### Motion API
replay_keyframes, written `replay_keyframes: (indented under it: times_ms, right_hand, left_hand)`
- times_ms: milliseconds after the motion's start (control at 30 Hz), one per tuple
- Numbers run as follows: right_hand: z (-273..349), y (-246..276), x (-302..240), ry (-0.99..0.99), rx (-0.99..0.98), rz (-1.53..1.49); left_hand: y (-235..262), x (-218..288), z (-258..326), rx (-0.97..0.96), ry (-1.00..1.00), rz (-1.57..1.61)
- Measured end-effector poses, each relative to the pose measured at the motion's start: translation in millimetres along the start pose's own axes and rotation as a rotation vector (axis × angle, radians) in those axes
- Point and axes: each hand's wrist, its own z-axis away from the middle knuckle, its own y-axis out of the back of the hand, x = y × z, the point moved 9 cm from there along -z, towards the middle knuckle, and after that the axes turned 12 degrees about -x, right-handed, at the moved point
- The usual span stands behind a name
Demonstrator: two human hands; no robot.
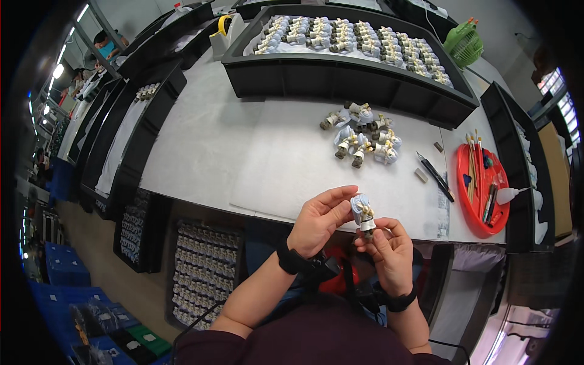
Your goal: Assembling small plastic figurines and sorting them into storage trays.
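A worker's left hand [317,220] and right hand [389,250] together pinch a small white figurine [364,212] at the table's [213,140] near edge, upright, long axis running twelve to six; more figurines [363,139] lie at twelve o'clock.

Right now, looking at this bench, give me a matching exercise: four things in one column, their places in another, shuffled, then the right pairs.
Things:
1. figurine
2. red tray
3. black crate
4. green basket

Places:
A. far right corner of the table
B. between both hands
C. right edge of the table, holding brushes
D. back of the table, filled with rows of figurines

Pairs: 1-B, 2-C, 3-D, 4-A
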Motion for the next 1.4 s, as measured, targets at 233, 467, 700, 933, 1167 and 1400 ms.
replay_keyframes:
  times_ms: [233,467,700,933,1167,1400]
  right_hand:
    - [2,2,14,-0.045,-0.034,-0.207]
    - [-2,-1,15,-0.068,-0.042,-0.253]
    - [-1,0,1,0.046,0.025,0.069]
    - [4,2,-17,0.177,0.083,0.336]
    - [5,2,-16,0.179,0.074,0.309]
    - [7,3,-17,0.180,0.088,0.285]
  left_hand:
    - [6,-3,3,0.064,0.040,-0.107]
    - [12,-5,1,0.106,0.087,-0.129]
    - [3,2,3,0.074,0.082,-0.071]
    - [4,2,5,0.063,0.110,-0.092]
    - [8,0,3,0.070,0.085,-0.081]
    - [8,-2,3,0.071,0.083,-0.082]
